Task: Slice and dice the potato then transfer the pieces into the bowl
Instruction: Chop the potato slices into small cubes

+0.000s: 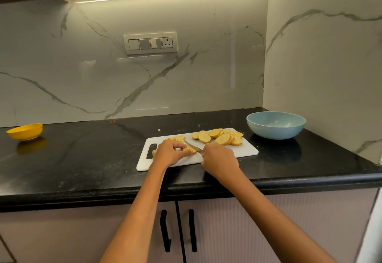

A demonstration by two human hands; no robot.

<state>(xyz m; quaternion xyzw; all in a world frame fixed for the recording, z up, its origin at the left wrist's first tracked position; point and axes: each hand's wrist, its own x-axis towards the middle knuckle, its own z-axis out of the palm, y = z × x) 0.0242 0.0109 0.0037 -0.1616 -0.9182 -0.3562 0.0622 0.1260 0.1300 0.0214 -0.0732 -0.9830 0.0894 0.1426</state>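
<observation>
Head view: my left hand (pixel 170 152) pins a potato slice (pixel 191 150) on the board (pixel 246 151); my right hand (pixel 219 160) grips the knife (pixel 192 146). Blade sits beside my fingertips, so a slip could nick them. Bowl (pixel 276 125) waits right.

The right hand (pixel 219 160) hides the knife (pixel 192 146) handle entirely
</observation>
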